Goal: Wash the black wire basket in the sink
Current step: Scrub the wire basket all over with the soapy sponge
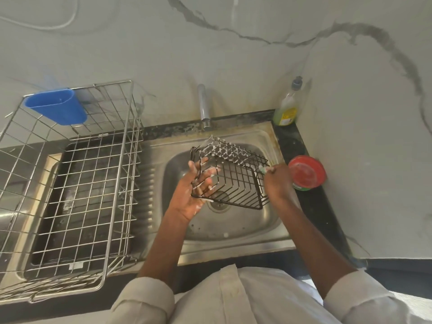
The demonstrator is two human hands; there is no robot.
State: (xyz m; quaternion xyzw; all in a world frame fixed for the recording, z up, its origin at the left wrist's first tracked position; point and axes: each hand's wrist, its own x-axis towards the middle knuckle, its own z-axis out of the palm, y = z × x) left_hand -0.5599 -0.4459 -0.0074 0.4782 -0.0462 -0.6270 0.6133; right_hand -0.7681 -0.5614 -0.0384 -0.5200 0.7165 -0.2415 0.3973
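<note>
Below, both hands hold the black wire basket [230, 174] tilted over the sink [233, 230]: the left hand [195, 190] grips its left end with soapy fingers, the right hand [278, 181] grasps its right edge. Behind stands the tap [203, 106].

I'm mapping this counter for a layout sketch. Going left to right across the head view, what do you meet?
blue plastic cup → steel dish rack → tap → black wire basket → dish soap bottle → red-lidded tub

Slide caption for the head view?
Left hand holds soapy black wire basket over steel sink; right hand scrubs it.
</note>
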